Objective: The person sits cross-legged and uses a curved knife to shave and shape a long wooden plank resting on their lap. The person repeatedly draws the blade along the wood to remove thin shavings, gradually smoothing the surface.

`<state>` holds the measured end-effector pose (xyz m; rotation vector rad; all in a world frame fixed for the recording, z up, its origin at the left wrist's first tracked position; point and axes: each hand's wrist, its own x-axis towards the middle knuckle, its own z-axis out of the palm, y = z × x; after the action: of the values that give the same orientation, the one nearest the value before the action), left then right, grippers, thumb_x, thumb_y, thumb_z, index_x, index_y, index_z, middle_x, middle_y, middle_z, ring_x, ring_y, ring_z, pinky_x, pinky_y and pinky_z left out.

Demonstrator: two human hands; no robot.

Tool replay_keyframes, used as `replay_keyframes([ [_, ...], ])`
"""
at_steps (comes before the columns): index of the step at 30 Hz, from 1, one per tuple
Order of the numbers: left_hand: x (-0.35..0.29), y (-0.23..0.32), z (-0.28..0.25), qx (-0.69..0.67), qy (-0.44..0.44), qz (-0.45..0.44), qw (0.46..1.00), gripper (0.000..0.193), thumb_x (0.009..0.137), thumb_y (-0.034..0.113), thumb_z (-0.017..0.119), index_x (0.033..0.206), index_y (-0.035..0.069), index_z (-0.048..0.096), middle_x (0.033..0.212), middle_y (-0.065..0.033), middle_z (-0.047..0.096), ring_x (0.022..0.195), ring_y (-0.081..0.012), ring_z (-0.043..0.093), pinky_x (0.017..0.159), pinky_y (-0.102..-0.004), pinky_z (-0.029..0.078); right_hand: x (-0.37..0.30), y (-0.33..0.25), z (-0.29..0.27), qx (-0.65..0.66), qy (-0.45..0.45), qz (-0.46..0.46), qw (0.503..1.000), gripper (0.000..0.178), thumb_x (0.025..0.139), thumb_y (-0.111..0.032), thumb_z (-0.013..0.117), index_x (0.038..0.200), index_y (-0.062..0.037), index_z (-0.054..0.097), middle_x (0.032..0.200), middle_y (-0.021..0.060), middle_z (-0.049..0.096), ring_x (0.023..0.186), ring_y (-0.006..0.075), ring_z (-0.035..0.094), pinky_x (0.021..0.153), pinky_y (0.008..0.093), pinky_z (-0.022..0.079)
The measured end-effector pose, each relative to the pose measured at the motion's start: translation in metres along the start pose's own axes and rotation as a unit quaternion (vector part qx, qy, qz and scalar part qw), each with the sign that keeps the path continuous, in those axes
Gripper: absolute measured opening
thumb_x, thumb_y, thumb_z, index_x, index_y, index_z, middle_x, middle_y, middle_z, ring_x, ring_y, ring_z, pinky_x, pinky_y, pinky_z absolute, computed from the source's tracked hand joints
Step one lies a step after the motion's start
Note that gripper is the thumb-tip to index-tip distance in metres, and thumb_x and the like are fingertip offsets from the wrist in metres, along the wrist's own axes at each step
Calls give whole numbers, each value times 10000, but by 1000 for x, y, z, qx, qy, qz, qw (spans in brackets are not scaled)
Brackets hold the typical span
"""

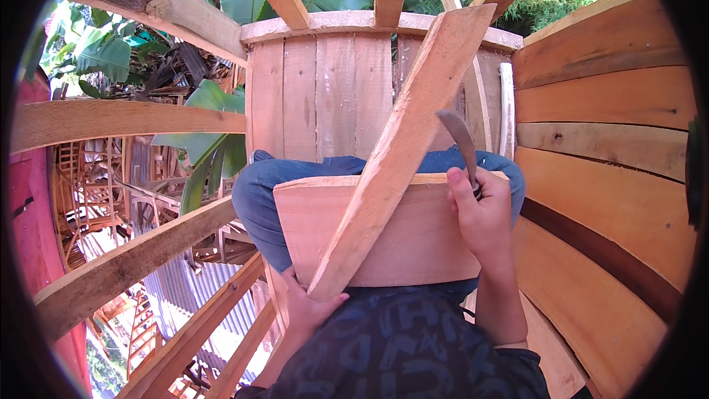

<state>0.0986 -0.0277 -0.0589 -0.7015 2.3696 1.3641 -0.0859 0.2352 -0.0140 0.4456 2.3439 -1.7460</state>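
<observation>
A long wooden plank (402,137) slants from my lap up toward the far right, its left edge rough and pale as if whittled. My left hand (306,307) is wrapped round its lower end, thumb on one side. Beneath the plank a wide wooden board (428,233) lies across my crossed legs. My right hand (484,210) grips a knife with a curved blade (461,133) by its handle, thumb upward. The blade points up and stands close to the plank's right edge; whether it touches cannot be made out. The handle is mostly hidden in my fist.
Ahead lies a slatted wooden floor (336,92) with small shavings. A plank wall (598,111) rises on the right. Open wooden rails (133,122) run along the left, with a corrugated metal roof (207,292) lower down beyond them. A narrow pale stick (507,107) lies by the wall.
</observation>
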Motion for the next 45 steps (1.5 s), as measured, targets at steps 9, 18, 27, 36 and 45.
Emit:
replay_keyframes([
  [9,-8,-33,8,-165,15,27,986,1043,624,434,860,1297,-30,213,1055,-242,616,926,-299,666,763,-335,552,8,-4,26,247,-65,15,967,295,851,-94,683,678,-72,444,710,10,581,654,46,553,591,190,440],
  [18,-32,-30,-14,23,64,60,996,860,623,269,890,1239,-9,360,869,-169,673,817,-237,686,713,-308,538,1,-4,37,348,-100,26,932,338,836,-62,687,650,-106,408,664,-22,531,672,59,567,625,216,450],
  [27,-34,-38,-22,182,71,94,976,505,663,368,845,842,17,529,726,-161,636,655,-281,651,600,-348,503,-5,5,16,85,-73,-51,992,363,908,-261,616,690,9,508,582,51,467,575,144,529,534,315,377],
  [36,-27,-39,-19,150,-7,47,988,552,695,411,801,904,3,494,766,-199,634,738,-335,660,648,-384,492,16,-11,-6,-326,15,-182,928,528,876,-452,594,620,7,549,579,178,538,529,351,546,496,411,402],
  [45,-22,-55,-18,112,-27,55,992,536,705,429,797,895,11,520,764,-196,628,726,-358,651,633,-387,502,45,-14,5,-400,19,-165,901,570,857,-504,590,602,5,581,583,189,568,554,365,584,520,429,453],
])
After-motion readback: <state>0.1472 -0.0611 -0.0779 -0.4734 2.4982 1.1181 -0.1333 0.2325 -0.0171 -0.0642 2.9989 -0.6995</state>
